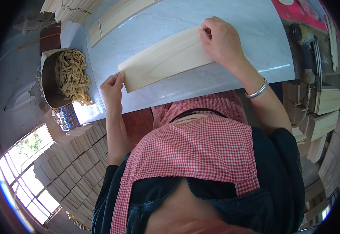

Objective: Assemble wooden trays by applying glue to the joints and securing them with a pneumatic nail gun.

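A thin pale wooden sheet [164, 59] lies slanted on a light grey tabletop [201, 19]. My left hand [112, 86] pinches the sheet's lower left corner. My right hand [220, 39] presses on and grips the sheet's upper right end. A silver bangle [256, 92] circles my right wrist. A red-and-white checked apron [201, 144] over dark clothing fills the lower middle of the view.
A metal bin [51, 80] full of pale wood shavings [71, 74] stands left of the table. Stacks of small wooden boards [74, 160] lie at lower left, more boards [322, 121] at right. Long wooden strips [115, 15] rest on the table's far edge.
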`<move>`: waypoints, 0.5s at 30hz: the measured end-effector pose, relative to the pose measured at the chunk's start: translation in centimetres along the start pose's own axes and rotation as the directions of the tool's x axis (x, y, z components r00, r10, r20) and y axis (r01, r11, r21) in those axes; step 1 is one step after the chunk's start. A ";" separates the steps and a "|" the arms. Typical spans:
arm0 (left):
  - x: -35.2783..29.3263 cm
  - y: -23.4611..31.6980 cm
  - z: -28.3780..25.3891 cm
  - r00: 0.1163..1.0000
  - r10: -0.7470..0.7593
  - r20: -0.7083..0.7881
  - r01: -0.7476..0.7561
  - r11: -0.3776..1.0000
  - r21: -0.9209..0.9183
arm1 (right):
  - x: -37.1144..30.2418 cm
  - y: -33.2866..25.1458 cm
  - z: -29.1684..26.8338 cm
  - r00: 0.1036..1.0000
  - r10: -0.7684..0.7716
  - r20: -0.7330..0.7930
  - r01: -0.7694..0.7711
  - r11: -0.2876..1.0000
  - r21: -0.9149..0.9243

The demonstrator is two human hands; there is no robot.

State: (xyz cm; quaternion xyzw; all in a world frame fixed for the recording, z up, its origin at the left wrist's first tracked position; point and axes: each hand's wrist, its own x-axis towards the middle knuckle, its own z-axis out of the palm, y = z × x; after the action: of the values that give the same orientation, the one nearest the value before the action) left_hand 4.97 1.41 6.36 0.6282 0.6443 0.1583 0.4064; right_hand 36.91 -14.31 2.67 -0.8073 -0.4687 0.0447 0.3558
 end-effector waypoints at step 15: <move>-3.4 10.4 12.6 0.265 0.829 0.493 -0.955 0.155 0.253 | -7.2 0.4 -4.3 0.983 -0.127 0.129 0.118 0.990 0.078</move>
State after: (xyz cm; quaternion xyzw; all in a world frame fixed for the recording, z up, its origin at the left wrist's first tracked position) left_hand 20.76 -3.97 7.10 0.9803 0.1030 0.1155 0.1225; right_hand 34.94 -22.38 3.72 -0.7591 -0.5385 0.0930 0.3538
